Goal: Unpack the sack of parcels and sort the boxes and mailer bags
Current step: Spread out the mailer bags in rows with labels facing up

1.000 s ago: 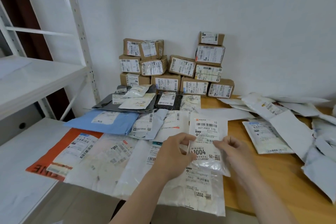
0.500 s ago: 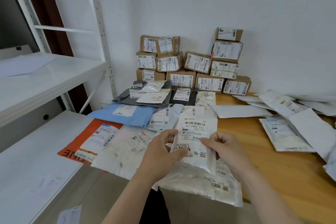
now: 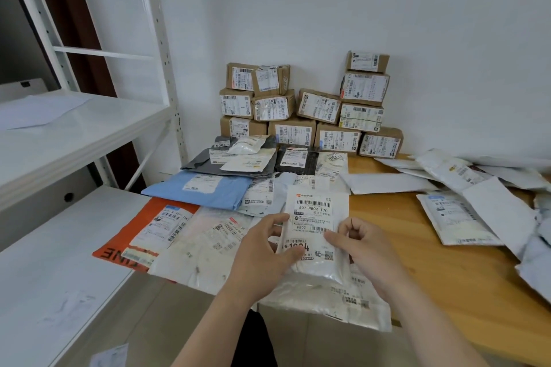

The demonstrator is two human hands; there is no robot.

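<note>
Near: small white mailer bag (image 3: 318, 217) held upright over front edge of tabletop (image 3: 423, 265), label toward camera.
Left hand (image 3: 264, 253): thumb on label's lower left, fingers (image 3: 275, 220) curled round left edge, gripping.
Right hand (image 3: 362, 250): pinching bag's right edge.
Below: flat white bags (image 3: 331, 301) overhanging tabletop edge.
Left of those: orange bag (image 3: 111, 253); beyond it blue bag (image 3: 174, 188), then grey bag (image 3: 198, 163) and black bag (image 3: 311, 162).
Right: loose heap of white bags (image 3: 489, 205).
Far: brown boxes (image 3: 293, 129) stacked against wall.
Left side: white shelf (image 3: 74, 131).
</note>
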